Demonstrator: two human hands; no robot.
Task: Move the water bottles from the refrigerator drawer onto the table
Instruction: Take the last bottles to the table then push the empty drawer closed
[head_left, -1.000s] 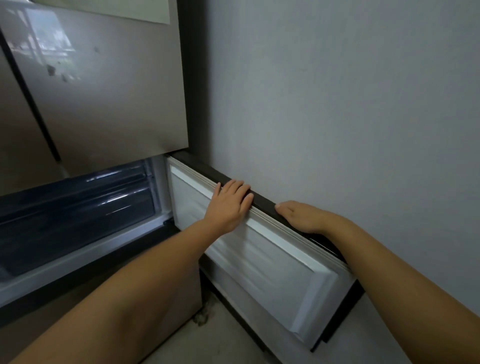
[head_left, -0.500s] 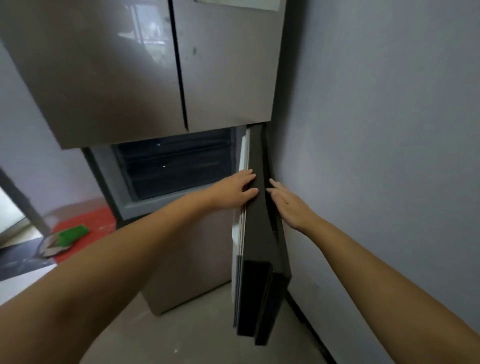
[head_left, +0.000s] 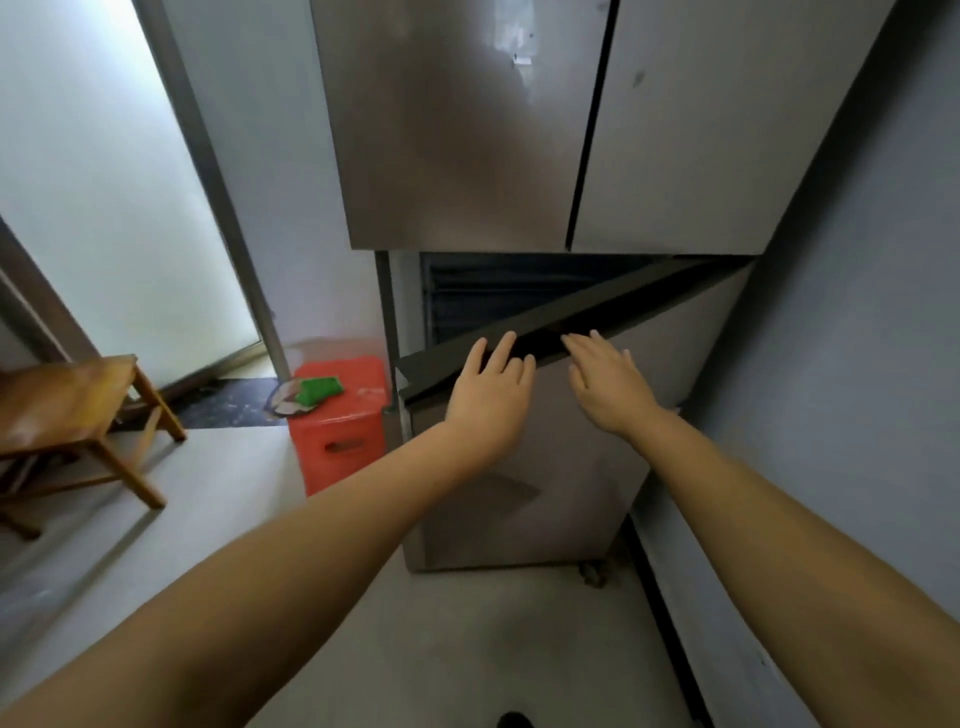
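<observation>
While both hands lie flat against the lower refrigerator door (head_left: 597, 457), that door stands ajar, swung out on its right edge so a dark wedge of the compartment shows above it. The left hand (head_left: 491, 387) has straight fingers spread over the door's dark top edge, and the right hand (head_left: 610, 382) lies just beside it, fingers also straight; neither grips anything. Palms on the panel suggest pushing or steadying the door rather than pulling it, though I cannot tell which way it is going.

Behind the gap sits the refrigerator drawer (head_left: 493, 296), dim and ribbed; whether it holds any water bottles cannot be seen, and no bottle shows anywhere. The upper refrigerator doors (head_left: 467, 130) are closed.

To the left of the fridge, a red plastic stool (head_left: 337, 436) carries a green object (head_left: 319, 389) and something pale beneath it. Farther left stands a wooden table (head_left: 62, 395), its visible top bare; presumably the bottles' destination.
</observation>
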